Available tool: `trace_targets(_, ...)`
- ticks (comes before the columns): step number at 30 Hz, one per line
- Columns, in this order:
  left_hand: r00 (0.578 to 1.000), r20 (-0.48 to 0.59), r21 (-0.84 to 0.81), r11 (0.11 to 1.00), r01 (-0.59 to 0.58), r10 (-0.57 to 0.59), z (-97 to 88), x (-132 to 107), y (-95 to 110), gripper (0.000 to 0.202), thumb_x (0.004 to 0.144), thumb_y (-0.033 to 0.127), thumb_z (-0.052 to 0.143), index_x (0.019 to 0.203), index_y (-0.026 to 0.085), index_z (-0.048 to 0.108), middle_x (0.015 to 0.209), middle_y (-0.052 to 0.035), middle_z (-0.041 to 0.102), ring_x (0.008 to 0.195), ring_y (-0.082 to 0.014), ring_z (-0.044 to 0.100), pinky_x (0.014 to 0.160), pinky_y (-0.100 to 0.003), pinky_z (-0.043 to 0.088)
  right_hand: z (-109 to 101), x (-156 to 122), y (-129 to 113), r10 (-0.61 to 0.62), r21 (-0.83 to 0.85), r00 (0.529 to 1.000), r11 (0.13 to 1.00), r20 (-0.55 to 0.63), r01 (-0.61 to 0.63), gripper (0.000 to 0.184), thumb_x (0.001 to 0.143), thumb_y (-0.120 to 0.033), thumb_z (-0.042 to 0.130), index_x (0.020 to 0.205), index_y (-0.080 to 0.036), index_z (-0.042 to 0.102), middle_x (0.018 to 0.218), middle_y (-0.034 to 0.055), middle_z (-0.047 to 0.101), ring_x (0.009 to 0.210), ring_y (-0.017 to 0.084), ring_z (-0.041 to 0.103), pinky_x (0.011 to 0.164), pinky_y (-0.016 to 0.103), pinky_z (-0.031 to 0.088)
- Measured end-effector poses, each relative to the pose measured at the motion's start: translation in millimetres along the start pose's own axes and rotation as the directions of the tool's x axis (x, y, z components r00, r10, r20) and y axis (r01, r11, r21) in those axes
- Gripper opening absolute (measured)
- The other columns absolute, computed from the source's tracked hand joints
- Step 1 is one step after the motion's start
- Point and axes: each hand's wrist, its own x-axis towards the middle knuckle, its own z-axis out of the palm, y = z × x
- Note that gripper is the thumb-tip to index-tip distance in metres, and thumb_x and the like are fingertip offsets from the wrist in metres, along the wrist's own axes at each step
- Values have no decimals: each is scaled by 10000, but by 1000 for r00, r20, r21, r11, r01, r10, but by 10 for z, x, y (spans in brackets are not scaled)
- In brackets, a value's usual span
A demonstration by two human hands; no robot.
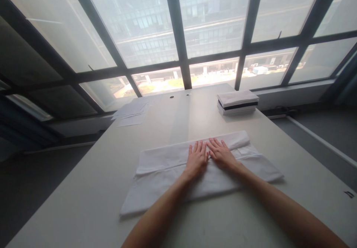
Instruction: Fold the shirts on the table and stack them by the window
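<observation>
A white cloth (156, 181) lies spread across the pale table (83, 203), with its far part folded over into a long band. My left hand (196, 160) rests flat on the middle of the cloth, fingers stretched out and close together. My right hand (221, 153) lies flat right beside it, fingers spread a little, pointing away from me. The two hands almost touch at the fold's edge. Neither hand holds anything.
A stack of folded white cloths (237, 102) sits at the table's far right. Several loose white sheets (131, 113) lie at the far left. Large windows with dark frames (178, 36) stand behind the table. Two small holes (171, 96) mark the far tabletop.
</observation>
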Motion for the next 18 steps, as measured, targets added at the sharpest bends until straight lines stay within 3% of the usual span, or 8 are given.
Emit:
trace_targets(5, 1000, 5, -29, 1000, -11, 11, -6, 1, 7, 563, 1062, 419, 248, 1568, 197, 359, 1643, -123, 301, 1531, -306, 216, 1216, -578, 182, -18, 0, 5, 82, 21, 994, 997, -73, -81, 533, 1015, -272, 312, 1510, -129, 448, 1605, 138, 378, 1510, 252, 276, 1222, 476, 180)
trace_targets(13, 998, 60, -88, 996, -1, 6, -54, 17, 8, 565, 1038, 460, 345, 1578, 296, 332, 1654, -113, 276, 1534, -328, 194, 1212, -602, 139, -16, -9, -21, 59, -34, 997, 998, -58, -61, 501, 1001, -267, 350, 1464, -152, 502, 1588, 152, 406, 1490, 263, 317, 1206, 486, 214)
trace_targets(18, 998, 61, -93, 996, -6, 12, -51, 15, -6, 562, 1029, 469, 354, 1564, 295, 365, 1656, -103, 274, 1538, -330, 176, 1214, -599, 137, -128, -2, 196, 129, -112, 988, 984, -85, -138, 557, 1041, -371, 287, 1545, -156, 390, 1650, 151, 269, 1534, 292, 192, 1205, 578, 141)
